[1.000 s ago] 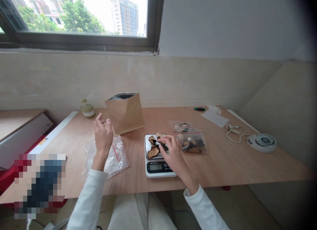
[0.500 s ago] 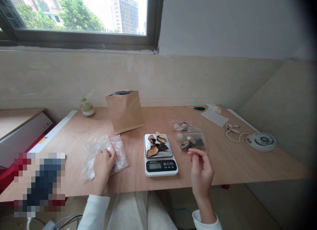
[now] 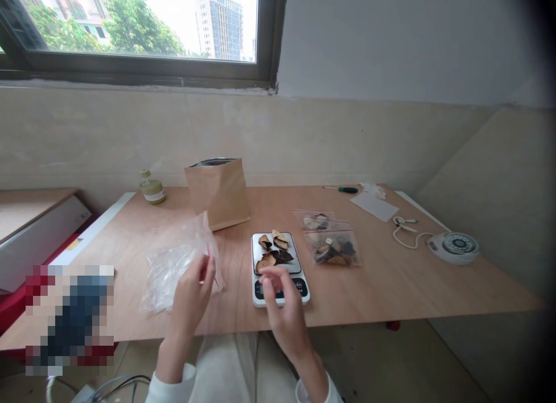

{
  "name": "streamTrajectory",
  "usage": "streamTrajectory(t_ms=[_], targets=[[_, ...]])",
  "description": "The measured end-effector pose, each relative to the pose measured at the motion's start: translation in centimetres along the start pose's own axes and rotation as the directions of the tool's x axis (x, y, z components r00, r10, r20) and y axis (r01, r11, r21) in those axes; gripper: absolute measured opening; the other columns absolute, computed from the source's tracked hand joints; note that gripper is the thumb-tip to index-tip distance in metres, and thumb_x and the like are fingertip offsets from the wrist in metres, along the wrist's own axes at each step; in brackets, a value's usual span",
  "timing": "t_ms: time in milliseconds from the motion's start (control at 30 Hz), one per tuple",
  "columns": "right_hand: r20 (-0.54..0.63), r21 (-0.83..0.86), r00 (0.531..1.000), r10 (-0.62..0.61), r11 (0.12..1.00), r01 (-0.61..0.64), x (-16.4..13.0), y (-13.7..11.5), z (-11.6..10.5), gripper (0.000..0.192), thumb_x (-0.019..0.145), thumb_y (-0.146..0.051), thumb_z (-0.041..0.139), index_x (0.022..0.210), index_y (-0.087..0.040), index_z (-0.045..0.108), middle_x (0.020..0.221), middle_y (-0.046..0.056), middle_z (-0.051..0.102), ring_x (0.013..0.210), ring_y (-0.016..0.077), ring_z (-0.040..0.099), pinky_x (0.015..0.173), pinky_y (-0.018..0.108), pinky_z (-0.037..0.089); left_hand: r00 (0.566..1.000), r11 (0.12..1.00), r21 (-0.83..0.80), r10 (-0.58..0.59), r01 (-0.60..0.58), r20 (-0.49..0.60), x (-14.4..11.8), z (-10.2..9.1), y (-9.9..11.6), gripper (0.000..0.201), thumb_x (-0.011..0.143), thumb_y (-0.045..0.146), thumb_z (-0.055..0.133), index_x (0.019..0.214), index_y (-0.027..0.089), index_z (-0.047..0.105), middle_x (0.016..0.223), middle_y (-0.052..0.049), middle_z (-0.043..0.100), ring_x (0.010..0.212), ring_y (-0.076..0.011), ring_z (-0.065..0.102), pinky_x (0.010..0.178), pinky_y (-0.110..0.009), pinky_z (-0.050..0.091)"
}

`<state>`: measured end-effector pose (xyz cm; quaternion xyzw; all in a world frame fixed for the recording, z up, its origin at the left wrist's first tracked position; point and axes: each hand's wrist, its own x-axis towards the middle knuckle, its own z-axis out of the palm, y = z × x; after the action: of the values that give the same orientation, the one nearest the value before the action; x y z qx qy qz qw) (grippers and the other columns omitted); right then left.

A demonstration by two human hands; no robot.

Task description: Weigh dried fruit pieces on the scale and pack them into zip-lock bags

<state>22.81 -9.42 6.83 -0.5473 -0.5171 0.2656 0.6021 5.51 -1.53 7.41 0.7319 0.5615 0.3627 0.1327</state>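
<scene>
My left hand [image 3: 194, 296] is closed on a clear plastic zip bag [image 3: 196, 229] and holds it raised on edge, its red seal line beside the fingers. Beneath it lie more crumpled clear bags [image 3: 163, 284]. Over the front of a white kitchen scale [image 3: 292, 267] hovers my right hand [image 3: 286, 313], thumb and forefinger apart with nothing visible between them. It covers much of the scale's display. On the weighing plate rest several curled brown and dark dried pieces [image 3: 278, 256], which look like bark or peel. Right of the scale, two filled zip bags [image 3: 334, 249] hold similar pieces.
A brown paper pouch [image 3: 219, 194] stands open behind the scale, with a small bottle [image 3: 152, 189] to its left. Farther right are a screwdriver [image 3: 347, 190], a white sheet [image 3: 374, 206] and a white corded device [image 3: 454, 248]. A blurred-out patch [image 3: 72, 319] covers the left edge.
My left hand has lifted a clear bag from the crumpled bags. My right hand has moved left, from beside the filled bags to over the scale's front.
</scene>
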Motion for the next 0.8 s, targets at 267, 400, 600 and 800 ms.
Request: streamTrajectory(t_ms=[267, 400, 600, 800], targets=[[0.202, 0.101, 0.974, 0.101, 0.987, -0.123, 1.9, -1.5, 2.7, 0.024, 0.09, -0.042, 0.049, 0.089, -0.02, 0.058, 0.083, 0.002, 0.066, 0.073, 0.0143, 0.062, 0.065, 0.024, 0.048, 0.971, 0.934, -0.333, 0.188, -0.13, 0.148, -2.7, 0.5, 3.7, 0.021, 0.091, 0.033, 0.039, 0.076, 0.022, 0.048, 0.07, 0.0, 0.056, 0.062, -0.0144, 0.053, 0.059, -0.025, 0.042], [0.135, 0.054, 0.982, 0.129, 0.989, -0.137, 3.0, 0.0, 0.9, 0.029, 0.092, -0.042, 0.045, 0.081, -0.018, 0.059, 0.074, 0.002, 0.065, 0.068, 0.0148, 0.061, 0.063, 0.025, 0.047, 0.997, 0.94, -0.341, -0.039, 0.014, -0.067, -3.1, 0.5, 3.6, 0.028, 0.093, 0.036, 0.037, 0.069, 0.022, 0.041, 0.059, 0.004, 0.044, 0.053, -0.0121, 0.044, 0.054, -0.024, 0.037], [0.224, -0.067, 0.974, -0.024, 0.997, 0.04, 5.4, 1.6, -3.0, 0.026, 0.092, -0.041, 0.047, 0.094, -0.02, 0.063, 0.091, 0.004, 0.067, 0.082, 0.0171, 0.061, 0.075, 0.028, 0.048, 0.914, 0.956, -0.246, -0.239, 0.161, -0.329, -2.1, 0.6, 3.8, 0.032, 0.092, 0.037, 0.039, 0.064, 0.022, 0.038, 0.06, 0.004, 0.038, 0.056, -0.0129, 0.04, 0.055, -0.025, 0.035], [0.307, -0.44, 0.938, -0.164, 0.849, 0.293, 7.4, 4.2, -6.6, 0.026, 0.088, -0.021, 0.047, 0.112, -0.022, 0.058, 0.113, 0.008, 0.061, 0.107, 0.0243, 0.053, 0.096, 0.044, 0.04, 0.863, 0.985, -0.163, -0.136, 0.063, -0.487, -0.9, 0.7, 4.1, 0.025, 0.085, 0.032, 0.05, 0.063, 0.021, 0.05, 0.109, -0.008, 0.058, 0.107, -0.0226, 0.054, 0.094, -0.038, 0.041]])
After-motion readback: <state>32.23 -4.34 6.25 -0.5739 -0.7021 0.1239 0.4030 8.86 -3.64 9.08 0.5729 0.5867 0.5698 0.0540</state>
